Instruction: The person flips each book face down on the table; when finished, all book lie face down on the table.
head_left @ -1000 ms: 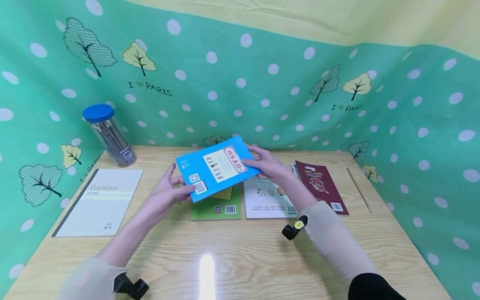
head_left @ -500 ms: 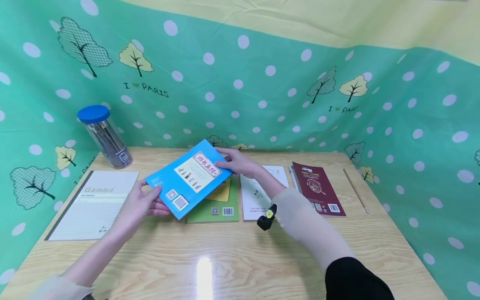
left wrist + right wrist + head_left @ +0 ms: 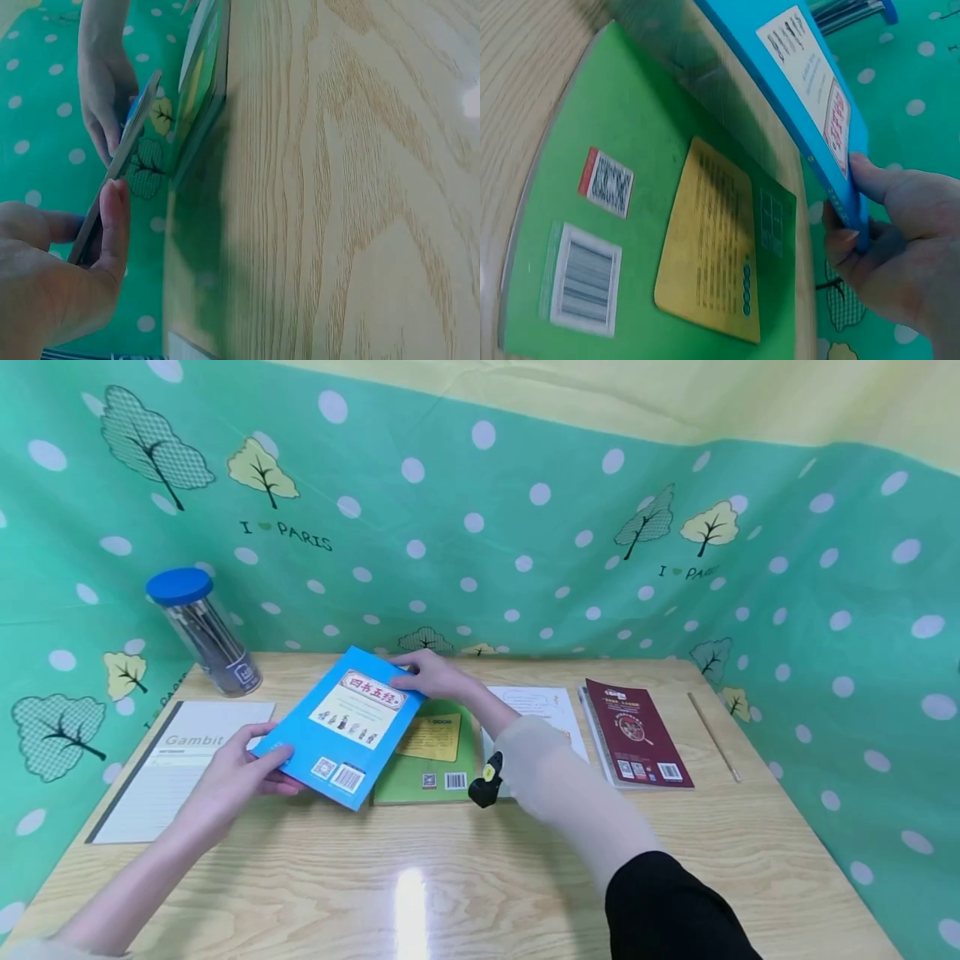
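A blue book point(image 3: 341, 718) is held tilted above the table by both hands, its back cover with a white panel and barcode facing up. My left hand point(image 3: 236, 768) pinches its lower left corner, thumb on the cover and fingers beneath. At the upper right edge, my right hand point(image 3: 435, 677) grips it between thumb and fingers. The left wrist view shows the book edge-on point(image 3: 112, 169), apart from the table. Below and to its right lies a green book point(image 3: 645, 195) with a yellow panel, partly covered by the blue book in the head view.
A grey-white notebook point(image 3: 180, 777) lies at the left, behind it a blue-lidded clear tube of pencils point(image 3: 206, 635). Right of the green book lie a white book point(image 3: 558, 714), partly behind the right arm, a maroon book point(image 3: 637, 735) and a thin stick point(image 3: 714, 737). A dotted curtain point(image 3: 480, 552) stands behind.
Both hands have carried the blue book leftward, from above the green and white books to between the notebook and the green book. It has also turned, and more of the green book shows.
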